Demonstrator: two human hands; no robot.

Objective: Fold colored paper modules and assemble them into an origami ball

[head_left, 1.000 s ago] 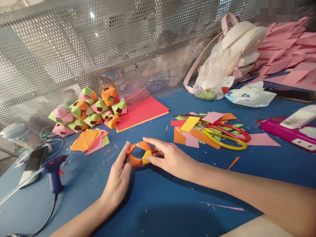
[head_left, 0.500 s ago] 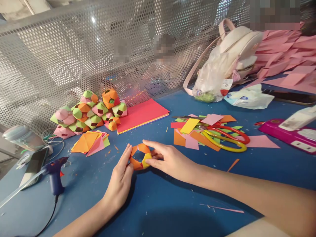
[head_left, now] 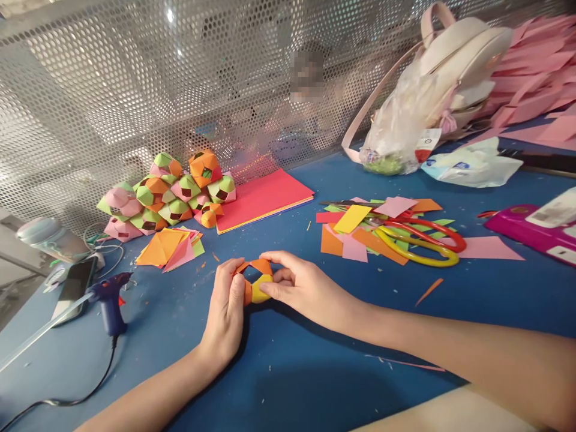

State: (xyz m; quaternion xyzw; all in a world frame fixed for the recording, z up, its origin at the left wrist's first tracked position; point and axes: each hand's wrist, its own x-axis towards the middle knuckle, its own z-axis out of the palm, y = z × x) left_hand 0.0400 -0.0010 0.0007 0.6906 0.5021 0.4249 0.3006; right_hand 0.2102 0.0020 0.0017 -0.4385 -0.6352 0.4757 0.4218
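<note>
Both hands pinch a small folded paper ring [head_left: 257,282] of orange and yellow pieces that rests on the blue table [head_left: 288,372]. My left hand [head_left: 227,312] grips its left side with thumb and fingers closed. My right hand [head_left: 306,288] holds the right side, fingers curled over the top and thumb pressed on the yellow part. The ring is squeezed narrow between the two hands.
A pile of folded paper balls [head_left: 166,192] and a stack of coloured sheets [head_left: 265,198] lie behind. Folded orange papers [head_left: 168,247] sit left, with a blue glue gun [head_left: 108,300] and phone [head_left: 74,285]. Paper scraps and scissors [head_left: 418,240] lie right; a bag [head_left: 450,66] stands at the back.
The hands have drawn closer together, squeezing the open ring into a narrower shape. The left fingers went from stretched beside it to curled around it.
</note>
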